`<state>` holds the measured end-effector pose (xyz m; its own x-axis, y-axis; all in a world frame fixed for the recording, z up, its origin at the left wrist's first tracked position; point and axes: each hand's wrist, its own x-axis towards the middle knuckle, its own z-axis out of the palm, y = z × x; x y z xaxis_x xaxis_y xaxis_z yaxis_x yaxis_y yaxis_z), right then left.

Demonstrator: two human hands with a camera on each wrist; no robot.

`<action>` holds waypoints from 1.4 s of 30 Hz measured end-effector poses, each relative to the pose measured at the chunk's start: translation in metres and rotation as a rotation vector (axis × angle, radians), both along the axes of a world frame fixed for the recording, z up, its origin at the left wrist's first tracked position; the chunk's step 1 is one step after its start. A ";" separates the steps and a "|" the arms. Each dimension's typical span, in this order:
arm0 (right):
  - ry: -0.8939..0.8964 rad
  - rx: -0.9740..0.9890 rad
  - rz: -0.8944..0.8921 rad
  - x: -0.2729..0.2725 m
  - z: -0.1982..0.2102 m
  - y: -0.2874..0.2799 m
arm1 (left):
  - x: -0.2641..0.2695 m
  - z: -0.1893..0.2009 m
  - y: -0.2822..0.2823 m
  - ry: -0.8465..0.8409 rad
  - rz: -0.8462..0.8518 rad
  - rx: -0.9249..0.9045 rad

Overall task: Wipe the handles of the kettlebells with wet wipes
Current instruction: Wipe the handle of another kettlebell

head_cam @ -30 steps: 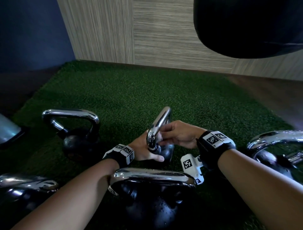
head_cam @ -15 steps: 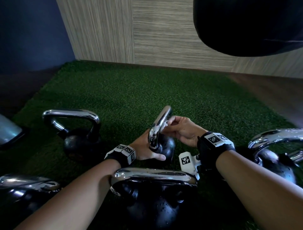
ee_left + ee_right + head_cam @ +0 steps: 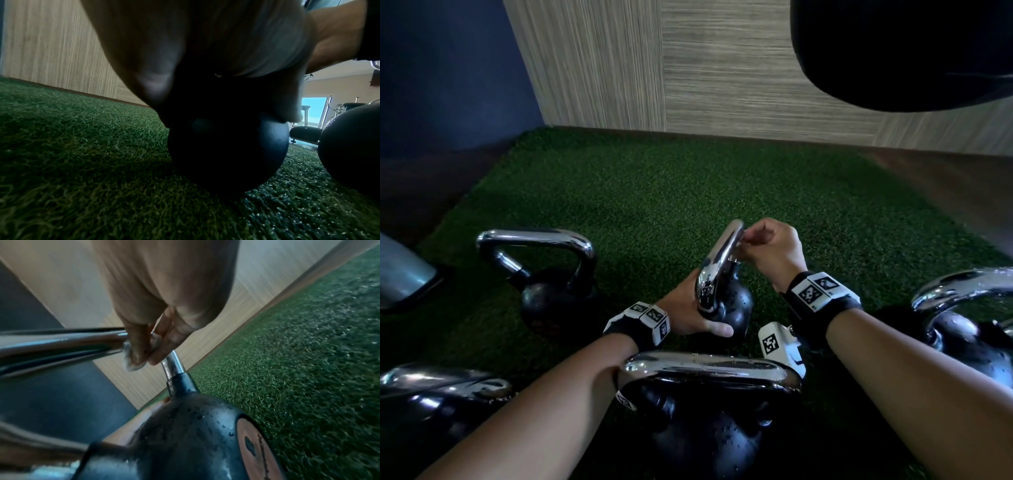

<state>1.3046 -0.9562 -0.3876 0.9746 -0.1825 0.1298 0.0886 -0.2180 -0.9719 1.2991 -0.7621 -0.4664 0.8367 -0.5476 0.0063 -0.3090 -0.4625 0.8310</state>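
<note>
My left hand (image 3: pixel 685 315) wraps the black ball of the small kettlebell (image 3: pixel 734 301), thumb curled across its near side. The fingers are hidden behind it, and the left wrist view is mostly dark palm. The bell rests on the green turf (image 3: pixel 654 192), directly under both hands. My right hand (image 3: pixel 774 250) is up at the far corner of the chrome handle (image 3: pixel 717 263), fingertips pinching a pale wad (image 3: pixel 130 363) against the metal, too blurred to identify. A bigger kettlebell (image 3: pixel 709 368) just nearside of my wrists cuts off my left forearm.

Behind the left grip (image 3: pixel 690 310) and right grip (image 3: pixel 774 248), black wrist straps (image 3: pixel 842 308) carry white blocks (image 3: pixel 812 291) with black square markers.
</note>
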 end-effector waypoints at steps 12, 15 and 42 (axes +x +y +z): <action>0.026 -0.247 -0.297 0.013 -0.002 0.015 | -0.002 0.006 -0.002 0.017 0.019 0.063; 0.141 -0.287 -0.292 0.019 0.002 0.016 | 0.000 0.002 -0.004 0.027 0.011 0.036; -0.141 -0.914 0.268 0.005 0.053 -0.009 | -0.014 0.150 0.014 -0.088 0.240 0.455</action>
<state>1.3099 -0.9650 -0.3345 0.9337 0.2740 0.2304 0.3488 -0.8411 -0.4134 1.2851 -0.7476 -0.3166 0.9460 -0.3045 -0.1112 -0.2100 -0.8371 0.5052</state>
